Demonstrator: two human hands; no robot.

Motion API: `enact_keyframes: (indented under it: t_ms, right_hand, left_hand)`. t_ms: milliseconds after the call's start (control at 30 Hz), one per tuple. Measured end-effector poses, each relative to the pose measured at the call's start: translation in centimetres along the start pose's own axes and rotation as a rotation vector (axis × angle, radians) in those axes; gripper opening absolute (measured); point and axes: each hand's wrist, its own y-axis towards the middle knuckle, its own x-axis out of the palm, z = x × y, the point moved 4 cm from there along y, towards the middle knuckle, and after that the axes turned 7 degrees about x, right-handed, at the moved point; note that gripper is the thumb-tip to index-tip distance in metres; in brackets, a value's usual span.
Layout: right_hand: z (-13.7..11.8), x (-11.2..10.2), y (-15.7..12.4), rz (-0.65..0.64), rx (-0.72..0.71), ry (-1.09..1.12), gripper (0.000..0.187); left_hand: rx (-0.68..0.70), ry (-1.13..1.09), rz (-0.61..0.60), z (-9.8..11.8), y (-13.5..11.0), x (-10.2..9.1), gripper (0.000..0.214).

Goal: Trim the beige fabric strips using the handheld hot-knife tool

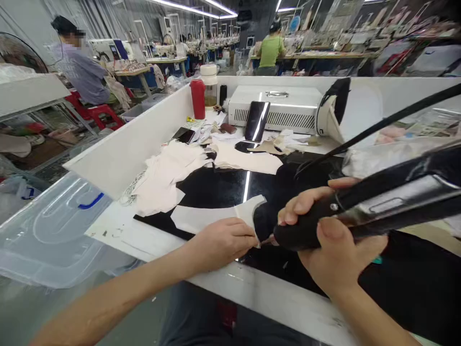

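Note:
My left hand (230, 240) pinches the right end of a cut white fabric piece (201, 218) that lies flat near the front of the black tabletop (216, 190). My right hand (331, 245) is wrapped around a black hand-held tool with a silver side (403, 202); its exact kind I cannot make out. The tool's rounded dark end is close to my left fingertips, at the fabric's curved edge. Whether it touches the cloth is hidden. Farther back sits a stack of cream fabric pieces (247, 158), with a loose cream heap (169, 173) to its left.
Behind are a white vented box (277, 108), a leaning phone (257, 120), a red cup (198, 98) and a lidded jar (210, 86). A thick black cable (389, 115) crosses at right. White side walls (126, 144) edge the table. Two people sit farther off.

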Motion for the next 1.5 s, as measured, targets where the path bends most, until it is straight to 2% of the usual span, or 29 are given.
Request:
enact_keyframes:
  t_ms: [200, 433, 700, 867, 967, 1133, 1267, 1400, 1500]
  right_hand:
    - [-0.2, 0.6, 0.2, -0.008, -0.040, -0.073, 0.040]
    - [-0.5, 0.9, 0.3, 0.022, -0.047, -0.017, 0.046]
    - [-0.2, 0.9, 0.2, 0.011, -0.044, -0.067, 0.040]
    - [-0.4, 1.0, 0.3, -0.003, -0.039, -0.070, 0.042]
    - [-0.9, 0.9, 0.5, 0.004, -0.019, -0.066, 0.042]
    - [-2.0, -0.3, 2.0, 0.095, -0.071, -0.119, 0.052]
    - [-1.5, -1.7, 3.5, 0.152, -0.082, -0.214, 0.058]
    - [-0.4, -2.1, 4.2, 0.156, -0.118, -0.229, 0.050]
    - [0.5, -1.7, 4.2, 0.114, -0.127, -0.209, 0.049]
  left_hand:
    - [-0.032, -0.001, -0.066, -0.4, -0.3, 0.3, 0.028]
    - [-0.038, -0.005, -0.069, -0.3, -0.4, 0.3, 0.020]
    - [-0.069, -0.005, -0.110, -0.4, -0.3, 0.4, 0.020]
    - [-0.060, 0.007, -0.030, -0.3, -0.6, -0.3, 0.021]
    - [-0.066, -0.016, -0.065, -0.2, -1.0, -0.4, 0.022]
    - [-0.039, -0.095, -0.109, 1.3, -1.9, -1.4, 0.019]
    - [-0.024, -0.167, -0.182, 2.7, -1.9, -2.6, 0.018]
    - [-0.022, -0.076, -0.150, 2.6, -0.8, -3.1, 0.021]
    - [-0.016, 0.078, -0.121, 1.7, 0.6, -2.5, 0.027]
